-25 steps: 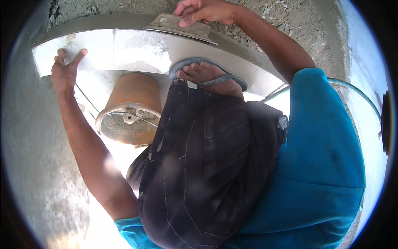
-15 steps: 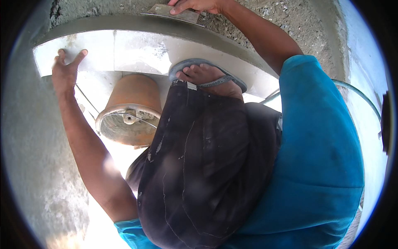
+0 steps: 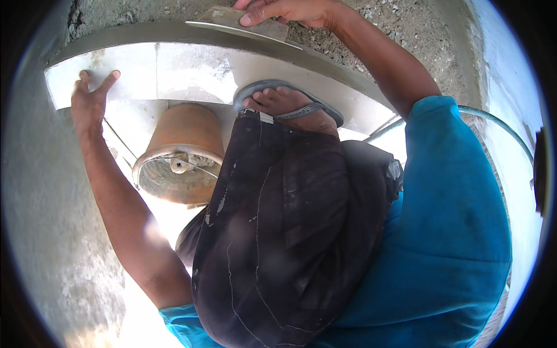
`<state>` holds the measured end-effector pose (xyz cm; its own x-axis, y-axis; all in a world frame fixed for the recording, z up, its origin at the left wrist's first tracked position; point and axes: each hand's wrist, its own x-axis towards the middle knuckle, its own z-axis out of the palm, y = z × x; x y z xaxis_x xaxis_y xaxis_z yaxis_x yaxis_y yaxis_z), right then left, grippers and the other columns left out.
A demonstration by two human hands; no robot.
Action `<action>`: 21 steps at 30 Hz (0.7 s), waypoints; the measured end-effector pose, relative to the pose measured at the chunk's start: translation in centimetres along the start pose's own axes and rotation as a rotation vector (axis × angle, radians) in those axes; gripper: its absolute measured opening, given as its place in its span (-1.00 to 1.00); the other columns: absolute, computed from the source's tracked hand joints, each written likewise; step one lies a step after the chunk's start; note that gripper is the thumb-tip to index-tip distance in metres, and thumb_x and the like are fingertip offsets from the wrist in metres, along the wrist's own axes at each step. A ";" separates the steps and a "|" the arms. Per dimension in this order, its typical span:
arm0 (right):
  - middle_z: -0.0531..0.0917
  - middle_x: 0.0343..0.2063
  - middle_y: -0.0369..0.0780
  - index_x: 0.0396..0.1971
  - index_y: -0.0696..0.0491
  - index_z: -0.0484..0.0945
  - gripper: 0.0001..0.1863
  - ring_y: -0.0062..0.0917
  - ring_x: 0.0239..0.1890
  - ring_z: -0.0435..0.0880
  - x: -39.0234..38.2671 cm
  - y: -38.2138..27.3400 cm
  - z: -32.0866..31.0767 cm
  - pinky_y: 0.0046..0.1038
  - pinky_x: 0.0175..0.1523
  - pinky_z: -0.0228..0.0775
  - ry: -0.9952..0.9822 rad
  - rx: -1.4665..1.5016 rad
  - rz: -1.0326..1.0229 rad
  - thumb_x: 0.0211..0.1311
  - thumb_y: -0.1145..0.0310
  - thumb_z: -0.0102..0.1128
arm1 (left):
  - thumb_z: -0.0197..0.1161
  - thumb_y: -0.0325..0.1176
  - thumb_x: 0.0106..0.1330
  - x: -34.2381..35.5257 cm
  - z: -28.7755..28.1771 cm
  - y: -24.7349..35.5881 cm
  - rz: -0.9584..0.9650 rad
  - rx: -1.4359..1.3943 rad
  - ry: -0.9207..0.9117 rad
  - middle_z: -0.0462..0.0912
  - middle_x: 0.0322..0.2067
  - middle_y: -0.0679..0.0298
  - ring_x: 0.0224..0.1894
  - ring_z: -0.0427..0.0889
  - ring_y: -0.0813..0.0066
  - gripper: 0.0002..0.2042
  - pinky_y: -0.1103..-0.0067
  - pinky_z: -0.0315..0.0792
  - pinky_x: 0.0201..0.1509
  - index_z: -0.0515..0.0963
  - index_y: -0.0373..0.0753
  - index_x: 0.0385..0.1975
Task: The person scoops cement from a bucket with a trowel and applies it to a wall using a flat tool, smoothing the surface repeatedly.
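My right hand (image 3: 290, 13), at the far edge of the view, is closed on a flat plastering trowel (image 3: 217, 18). The trowel's blade lies along a curved band of smooth grey mortar (image 3: 139, 33). Its handle is mostly hidden by the fingers and the picture's edge. Below the mortar runs a pale, tiled step face (image 3: 185, 69). At the left end of this face rests my left hand (image 3: 90, 104), thumb and a finger spread against the tile, holding no tool. Its other fingers are partly hidden.
An orange-brown bucket (image 3: 185, 130) with a wire handle lies tipped below the step. My sandalled foot (image 3: 290, 105) is on the pale face. Rough, gritty ground (image 3: 400, 35) stretches beyond the mortar. A green hose (image 3: 493, 123) curves at right, and a grey wall (image 3: 52, 203) stands at left.
My right hand and the trowel have come slightly nearer, with the blade further over the mortar band. My right elbow has shifted right. The left hand stays nearly in place.
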<state>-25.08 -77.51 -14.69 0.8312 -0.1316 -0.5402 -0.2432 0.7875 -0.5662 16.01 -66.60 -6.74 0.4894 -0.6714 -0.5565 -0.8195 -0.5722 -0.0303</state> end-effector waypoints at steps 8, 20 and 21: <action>0.68 -0.23 -0.34 0.03 0.10 0.57 -0.55 -0.60 -0.12 0.61 0.6 6.9 -6.1 -0.43 0.01 0.43 0.130 -0.219 0.140 0.19 0.28 0.48 | 0.55 0.22 -0.06 0.4 0.4 -0.6 0.015 -0.048 0.023 0.34 0.38 -0.10 0.46 0.31 0.18 0.08 0.39 0.18 0.51 0.30 -0.39 0.39; 0.69 -0.11 -0.27 0.11 0.08 0.50 -0.62 -0.58 -0.07 0.66 -7.1 3.4 -3.1 -0.45 0.13 0.50 0.020 0.148 0.073 0.35 0.39 0.33 | 0.53 0.22 -0.02 1.0 0.6 -1.3 0.049 -0.046 0.013 0.33 0.39 -0.14 0.50 0.22 0.16 0.06 0.39 0.10 0.54 0.30 -0.43 0.38; 0.68 -0.21 -0.32 0.03 0.06 0.55 -0.64 -0.64 -0.17 0.63 -7.6 4.3 -3.7 -0.51 -0.05 0.38 0.150 -0.021 0.114 0.29 0.31 0.39 | 0.53 0.22 -0.02 1.1 0.6 -1.4 0.037 -0.048 0.008 0.32 0.39 -0.14 0.51 0.22 0.16 0.06 0.39 0.10 0.54 0.30 -0.43 0.38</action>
<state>-34.33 -75.37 -15.33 0.7139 -0.1321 -0.6876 -0.3431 0.7901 -0.5080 17.45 -66.24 -7.82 0.4620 -0.6960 -0.5497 -0.8218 -0.5691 0.0299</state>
